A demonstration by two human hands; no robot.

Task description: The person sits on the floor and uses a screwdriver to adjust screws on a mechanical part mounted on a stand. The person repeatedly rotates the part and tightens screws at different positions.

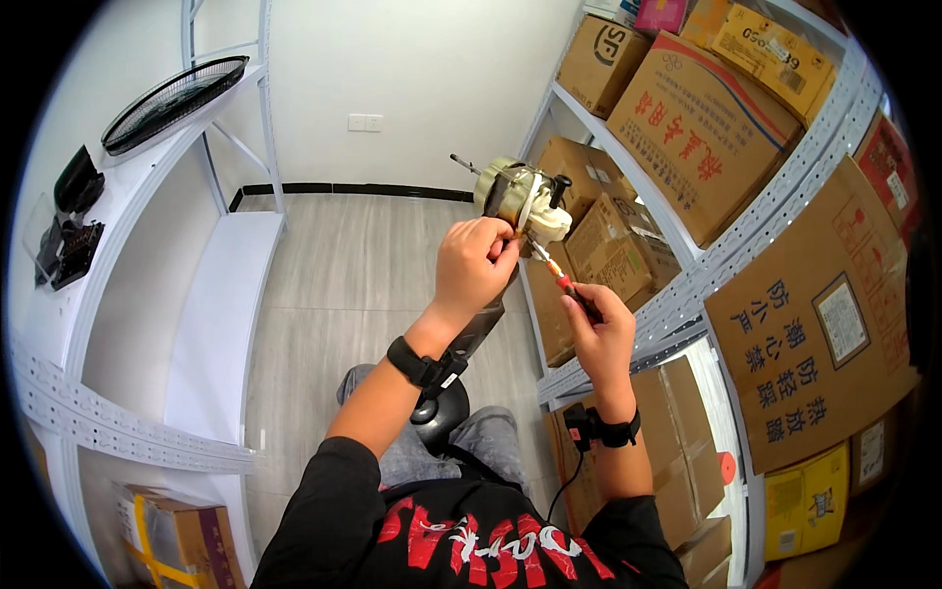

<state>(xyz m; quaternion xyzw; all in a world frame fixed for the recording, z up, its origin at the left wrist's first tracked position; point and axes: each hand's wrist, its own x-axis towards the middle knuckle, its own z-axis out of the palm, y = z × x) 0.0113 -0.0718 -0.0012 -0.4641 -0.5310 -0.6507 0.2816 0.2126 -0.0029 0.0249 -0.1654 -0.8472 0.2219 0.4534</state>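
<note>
A fan motor (503,192) with a pale housing, a metal shaft pointing left and a black knob sits atop a dark pole (481,329), which rises from a round black base (437,424) between my legs. My left hand (471,260) is closed at the motor's lower side, fingertips curled around its neck; what they pinch there is partly hidden. My right hand (599,324) grips a screwdriver (567,285) with a red-and-black handle, its metal shank angled up to the underside of the white gear part (545,221).
Left, a metal shelf (211,324) holds a black fan grille (175,103) and dark parts (74,250); a taped box (177,540) lies low. Right, shelving holds cardboard boxes (697,137), a large carton (805,324) close to my right arm. A white wall (383,69) stands ahead.
</note>
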